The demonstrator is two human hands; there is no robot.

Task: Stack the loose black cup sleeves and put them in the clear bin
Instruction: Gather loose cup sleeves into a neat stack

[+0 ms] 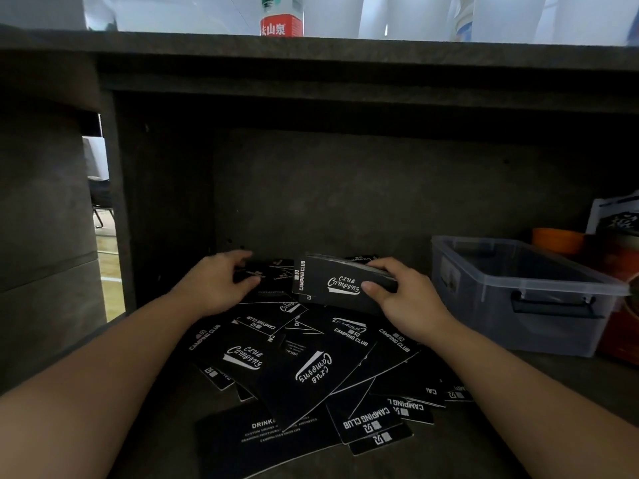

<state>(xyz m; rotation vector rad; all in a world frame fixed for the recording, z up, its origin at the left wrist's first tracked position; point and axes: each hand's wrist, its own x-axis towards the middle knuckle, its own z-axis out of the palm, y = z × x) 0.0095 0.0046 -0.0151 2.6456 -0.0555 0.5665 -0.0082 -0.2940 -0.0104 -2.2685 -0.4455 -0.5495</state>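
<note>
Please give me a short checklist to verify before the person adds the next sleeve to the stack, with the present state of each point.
1. Right hand has a firm grip on the stack of flat black printed cardboard cup sleeves: ok, thumb on front, fingers behind.
2. Stack edges are aligned: cannot tell, the far side is hidden.
3. Left hand has the next loose black sleeve: ok, fingers curl on one at the far edge of the pile.
4. Clear plastic bin with dark latch is open: ok, no lid on it.
5. Bin has room: ok, it appears empty.
6. Loose sleeves left on the shelf: not ok, many remain scattered.
</note>
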